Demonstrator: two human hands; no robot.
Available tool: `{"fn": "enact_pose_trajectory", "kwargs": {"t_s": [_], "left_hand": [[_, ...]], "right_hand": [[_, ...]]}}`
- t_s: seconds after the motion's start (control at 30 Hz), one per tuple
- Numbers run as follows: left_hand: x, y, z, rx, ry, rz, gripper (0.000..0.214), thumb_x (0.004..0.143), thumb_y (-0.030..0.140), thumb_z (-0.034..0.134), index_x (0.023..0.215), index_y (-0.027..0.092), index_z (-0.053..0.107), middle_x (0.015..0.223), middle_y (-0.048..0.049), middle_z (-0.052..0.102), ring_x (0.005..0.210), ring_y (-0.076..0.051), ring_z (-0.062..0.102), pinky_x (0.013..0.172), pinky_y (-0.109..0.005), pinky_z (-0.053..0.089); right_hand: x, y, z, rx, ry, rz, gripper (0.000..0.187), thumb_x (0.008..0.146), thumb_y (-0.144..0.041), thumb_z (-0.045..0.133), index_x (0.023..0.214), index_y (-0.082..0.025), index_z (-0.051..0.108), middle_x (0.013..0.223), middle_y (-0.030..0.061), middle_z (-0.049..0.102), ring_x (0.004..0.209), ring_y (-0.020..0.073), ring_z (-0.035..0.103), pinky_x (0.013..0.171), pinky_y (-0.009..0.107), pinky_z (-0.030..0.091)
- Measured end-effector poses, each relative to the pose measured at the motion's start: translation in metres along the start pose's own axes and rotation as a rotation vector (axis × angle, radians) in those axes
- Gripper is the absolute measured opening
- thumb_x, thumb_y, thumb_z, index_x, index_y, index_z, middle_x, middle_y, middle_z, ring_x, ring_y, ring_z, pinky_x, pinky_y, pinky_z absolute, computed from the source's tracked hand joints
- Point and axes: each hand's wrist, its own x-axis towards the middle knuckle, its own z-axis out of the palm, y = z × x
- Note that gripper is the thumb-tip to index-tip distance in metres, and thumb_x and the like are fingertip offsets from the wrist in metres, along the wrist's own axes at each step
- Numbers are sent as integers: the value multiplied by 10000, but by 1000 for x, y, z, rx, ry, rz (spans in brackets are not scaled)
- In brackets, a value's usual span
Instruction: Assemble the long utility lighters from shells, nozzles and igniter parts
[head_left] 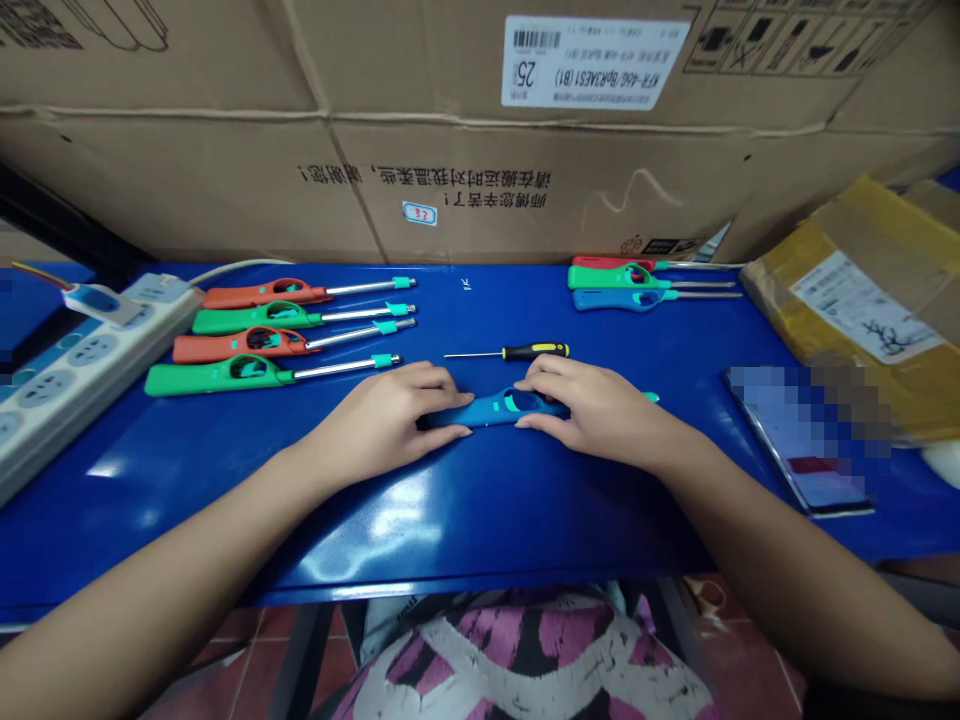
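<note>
A blue long-nosed gas lighter (491,408) lies lengthwise between my two hands, low at the table's middle. My left hand (394,415) grips its left end with thumb and fingers. Around the trigger part my right hand (589,410) is closed, hiding most of the nozzle; a teal bit shows past the wrist. Just beyond the hands rests a screwdriver (536,351) with a black and yellow handle, its shaft pointing left.
Several orange and green lighters (217,376) lie in a row at left beside a white power strip (90,350). Red, green and blue lighter parts (615,299) lie at back right. A phone (806,440) and a taped parcel (862,310) are at right; a large carton (450,150) stands behind.
</note>
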Motion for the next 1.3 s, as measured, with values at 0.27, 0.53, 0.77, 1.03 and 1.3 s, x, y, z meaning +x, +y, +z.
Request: {"fn": "enact_pose_trajectory", "kwargs": {"t_s": [0.27,0.53,0.77,1.03,1.3], "left_hand": [[0,9,5,229,36,79,283,971,308,591,1164,139,709,995,-90,715,897,-233,673,751,-341,561],[1,3,7,71,131,67,285,951,268,592,1181,130,686,1037,-110,719,937,-225,691,828,-342,576],[2,-1,7,-57,111,58,271,1014,320,550,1182,155,683,1054,-93,718,943,-191,692,863,-319,571],[2,-1,7,-105,100,44,253,1007,325,565,1146,164,701,1036,-84,726,925,-185,693,862,-307,565],[3,-2,4,-104,96,25,252,995,271,546,1175,160,684,1070,-94,708,983,-204,676,893,-342,553]], "right_hand": [[0,-1,3,-10,17,-11,326,913,-352,692,1176,-165,650,1159,97,665,1052,263,668,850,368,549],[1,6,2,80,68,-80,256,916,-291,645,1150,-191,666,1128,75,693,1039,227,675,904,340,540],[1,9,-1,7,83,-176,230,996,-324,555,1111,-186,699,1131,96,717,1066,243,668,921,378,534],[1,7,0,59,69,-151,236,1010,-302,536,1092,-159,705,1039,102,707,967,228,675,870,352,536],[-1,8,-2,218,77,-126,121,942,-263,632,1050,-211,649,1099,61,682,1014,203,645,900,330,506]]}}
